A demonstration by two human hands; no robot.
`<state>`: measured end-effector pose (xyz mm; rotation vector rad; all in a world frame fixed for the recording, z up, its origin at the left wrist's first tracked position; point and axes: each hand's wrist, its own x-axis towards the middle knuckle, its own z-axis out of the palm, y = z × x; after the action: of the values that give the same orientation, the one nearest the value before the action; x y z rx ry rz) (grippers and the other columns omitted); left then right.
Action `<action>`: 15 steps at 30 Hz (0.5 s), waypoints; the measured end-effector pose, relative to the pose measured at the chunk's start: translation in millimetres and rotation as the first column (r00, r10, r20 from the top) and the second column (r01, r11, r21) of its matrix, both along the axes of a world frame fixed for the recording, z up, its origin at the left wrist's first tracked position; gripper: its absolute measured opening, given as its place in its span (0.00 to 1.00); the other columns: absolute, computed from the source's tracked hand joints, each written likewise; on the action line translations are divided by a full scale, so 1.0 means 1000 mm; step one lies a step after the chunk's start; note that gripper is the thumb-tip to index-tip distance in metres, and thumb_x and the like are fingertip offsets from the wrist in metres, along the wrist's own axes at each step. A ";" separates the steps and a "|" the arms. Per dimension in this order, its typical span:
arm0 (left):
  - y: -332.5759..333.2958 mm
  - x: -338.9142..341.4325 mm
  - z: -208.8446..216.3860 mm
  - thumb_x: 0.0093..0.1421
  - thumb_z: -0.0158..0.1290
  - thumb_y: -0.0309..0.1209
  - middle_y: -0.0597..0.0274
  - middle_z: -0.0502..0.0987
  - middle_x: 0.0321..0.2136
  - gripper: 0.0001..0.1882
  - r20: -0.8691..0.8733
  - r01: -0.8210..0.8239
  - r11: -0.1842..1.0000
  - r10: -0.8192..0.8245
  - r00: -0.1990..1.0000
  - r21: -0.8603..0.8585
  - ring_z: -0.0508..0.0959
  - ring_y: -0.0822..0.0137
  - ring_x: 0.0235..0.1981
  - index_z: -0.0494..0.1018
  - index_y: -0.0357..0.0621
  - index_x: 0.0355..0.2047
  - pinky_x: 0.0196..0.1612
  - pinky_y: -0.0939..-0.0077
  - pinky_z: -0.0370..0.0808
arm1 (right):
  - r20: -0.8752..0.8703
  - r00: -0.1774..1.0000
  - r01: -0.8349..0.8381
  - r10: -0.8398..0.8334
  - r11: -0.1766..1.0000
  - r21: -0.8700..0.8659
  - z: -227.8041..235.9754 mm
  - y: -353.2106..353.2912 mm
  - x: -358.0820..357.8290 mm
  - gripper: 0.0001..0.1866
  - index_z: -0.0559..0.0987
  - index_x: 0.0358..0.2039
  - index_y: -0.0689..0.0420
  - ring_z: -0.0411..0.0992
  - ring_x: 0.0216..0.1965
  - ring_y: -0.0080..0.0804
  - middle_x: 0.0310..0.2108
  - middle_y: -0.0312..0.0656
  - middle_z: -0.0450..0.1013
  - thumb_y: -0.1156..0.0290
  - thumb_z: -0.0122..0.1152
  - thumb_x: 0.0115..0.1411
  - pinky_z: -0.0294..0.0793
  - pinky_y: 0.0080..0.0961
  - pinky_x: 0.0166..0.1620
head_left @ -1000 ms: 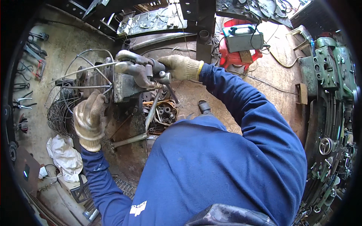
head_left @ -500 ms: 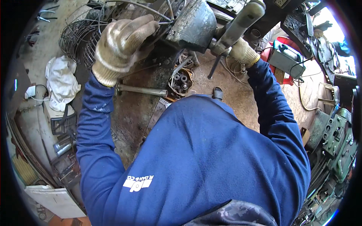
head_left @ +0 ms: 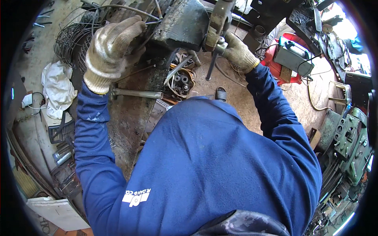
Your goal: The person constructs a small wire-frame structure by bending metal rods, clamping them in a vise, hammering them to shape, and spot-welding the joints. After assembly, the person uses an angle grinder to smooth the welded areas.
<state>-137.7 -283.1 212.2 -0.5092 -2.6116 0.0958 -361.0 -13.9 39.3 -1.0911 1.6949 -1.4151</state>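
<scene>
My left hand (head_left: 112,51), in a worn off-white knit glove, is raised at the left of a dark, greasy metal block (head_left: 185,23). Its fingers are stretched out and lie close to a thin rod (head_left: 147,39) beside the block; nothing shows in its grasp. My right hand (head_left: 239,54), gloved the same way, is right of a thick metal arm (head_left: 219,21) at the block's end. That arm hides most of its fingers, so its grip does not show. Below the arm a slim bar (head_left: 212,65) slants down from a round boss (head_left: 221,45).
A container of greasy round parts (head_left: 183,82) stands on the floor below the block, near a metal tube (head_left: 138,93). Wire coils (head_left: 73,41) and a white cloth (head_left: 58,88) are left. A grey box (head_left: 293,57) and green machinery (head_left: 350,135) are right.
The whole view has shifted, so most things appear farther left. The metal arm looks more upright and nearer the block's end. Both hands keep about the same places beside the block.
</scene>
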 end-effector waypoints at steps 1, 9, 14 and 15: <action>0.000 0.000 0.000 0.45 0.71 0.29 0.56 0.80 0.53 0.36 0.008 -0.007 1.000 0.007 1.000 0.001 0.83 0.51 0.44 0.72 0.51 0.56 0.46 0.57 0.79 | 0.049 0.998 -0.038 0.041 0.997 -0.065 -0.003 0.001 -0.003 0.29 0.71 0.65 0.56 0.72 0.54 0.24 0.55 0.38 0.75 0.68 0.68 0.64 0.74 0.27 0.57; -0.002 0.007 -0.003 0.44 0.72 0.24 0.51 0.79 0.52 0.41 0.062 -0.028 0.999 0.027 0.998 0.016 0.82 0.47 0.47 0.68 0.49 0.60 0.47 0.55 0.80 | 0.772 0.486 -0.025 0.409 0.890 -0.455 -0.017 -0.005 -0.006 0.26 0.70 0.64 0.61 0.73 0.58 0.31 0.58 0.43 0.73 0.74 0.54 0.65 0.72 0.33 0.64; 0.007 0.002 0.005 0.45 0.69 0.20 0.45 0.79 0.49 0.42 0.057 0.003 1.000 -0.002 0.998 -0.020 0.82 0.44 0.44 0.66 0.47 0.61 0.44 0.55 0.81 | 0.880 0.368 0.170 0.301 0.908 -0.382 -0.008 -0.016 0.007 0.23 0.70 0.64 0.61 0.75 0.56 0.33 0.57 0.45 0.73 0.61 0.52 0.75 0.76 0.34 0.62; 0.006 -0.001 0.007 0.45 0.69 0.20 0.44 0.79 0.49 0.42 0.054 0.015 0.999 -0.013 0.998 -0.033 0.83 0.44 0.43 0.65 0.47 0.61 0.43 0.55 0.81 | 0.822 0.511 0.196 0.252 0.897 -0.397 -0.019 -0.016 0.005 0.25 0.70 0.64 0.58 0.75 0.56 0.33 0.58 0.43 0.73 0.55 0.52 0.75 0.76 0.33 0.62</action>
<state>-138.5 -277.6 218.9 -0.5490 -2.6629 0.1227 -356.2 -29.4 20.5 -0.4068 0.6013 -1.9288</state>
